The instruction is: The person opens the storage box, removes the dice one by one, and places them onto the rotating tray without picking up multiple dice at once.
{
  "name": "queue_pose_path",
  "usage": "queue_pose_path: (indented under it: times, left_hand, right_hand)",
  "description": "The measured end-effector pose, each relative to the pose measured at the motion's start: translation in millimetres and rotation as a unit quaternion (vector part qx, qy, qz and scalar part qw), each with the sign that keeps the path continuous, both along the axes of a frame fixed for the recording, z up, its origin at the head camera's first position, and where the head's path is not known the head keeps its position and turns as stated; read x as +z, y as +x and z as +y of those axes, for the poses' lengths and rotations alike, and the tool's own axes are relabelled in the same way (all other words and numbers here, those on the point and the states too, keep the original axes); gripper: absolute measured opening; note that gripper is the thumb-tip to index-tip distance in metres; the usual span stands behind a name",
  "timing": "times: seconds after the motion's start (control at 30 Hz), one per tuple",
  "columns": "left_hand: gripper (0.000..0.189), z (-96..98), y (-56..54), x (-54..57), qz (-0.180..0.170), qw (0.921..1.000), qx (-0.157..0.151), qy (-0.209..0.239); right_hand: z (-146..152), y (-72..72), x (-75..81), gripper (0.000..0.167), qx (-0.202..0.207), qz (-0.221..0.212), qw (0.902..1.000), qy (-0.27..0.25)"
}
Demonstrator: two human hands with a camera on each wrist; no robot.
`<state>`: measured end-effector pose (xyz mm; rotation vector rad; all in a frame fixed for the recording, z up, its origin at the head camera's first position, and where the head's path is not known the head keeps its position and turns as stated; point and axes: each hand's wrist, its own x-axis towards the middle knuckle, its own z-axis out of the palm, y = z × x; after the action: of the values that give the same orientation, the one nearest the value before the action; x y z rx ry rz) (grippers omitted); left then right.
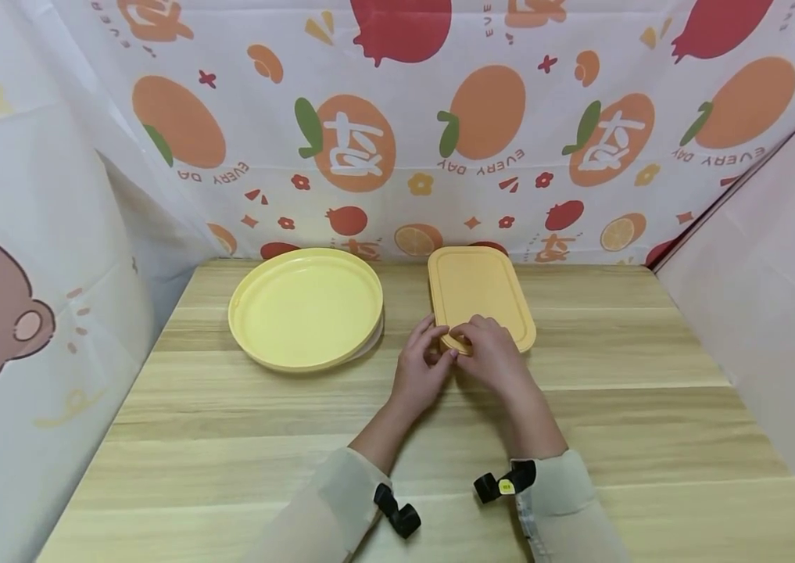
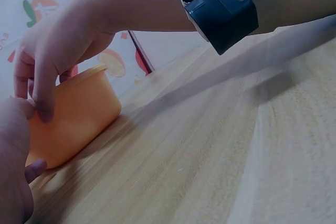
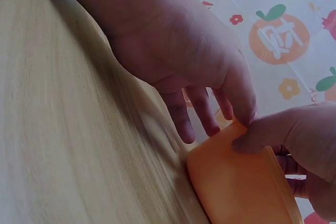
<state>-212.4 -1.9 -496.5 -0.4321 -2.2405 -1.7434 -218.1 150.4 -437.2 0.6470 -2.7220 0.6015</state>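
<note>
An orange rectangular food container with a lid of the same colour stands on the table by the back wall. At its near left corner, my left hand holds the rim with bent fingers. Beside it, my right hand grips the near edge, fingers over the lid. The left wrist view shows the right hand with its thumb down the container's wall. In the right wrist view the two hands' fingertips meet at the rim. Whether the lid is lifted at all I cannot tell.
Left of the container lies a round yellow tray with a raised rim, on top of a paler object mostly hidden beneath it. A fruit-patterned cloth hangs behind the wooden table. Pale cloths close both sides.
</note>
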Motion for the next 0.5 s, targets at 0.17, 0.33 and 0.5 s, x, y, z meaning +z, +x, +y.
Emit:
queue_pose_path:
  times: [0.17,0.33,0.5]
  left_hand:
    - [0.04,0.4,-1.2,0.3,0.008,1.0,0.003,-0.003]
    - [0.043,1.6,-2.3,0.8,0.019,0.9998,0.001,0.008]
    - [0.046,1.4,-1.8,-0.2,0.019,0.9996,0.006,0.018]
  right_hand:
    - [2.0,0.2,3.0,0.029,0.003,0.002,1.0,-0.008]
    - [4.8,-1.0,5.6,0.028,0.003,-0.015,0.9999,-0.002]
    - [6.8,0.2,8.6,0.03,0.001,-0.036,0.9993,-0.009]
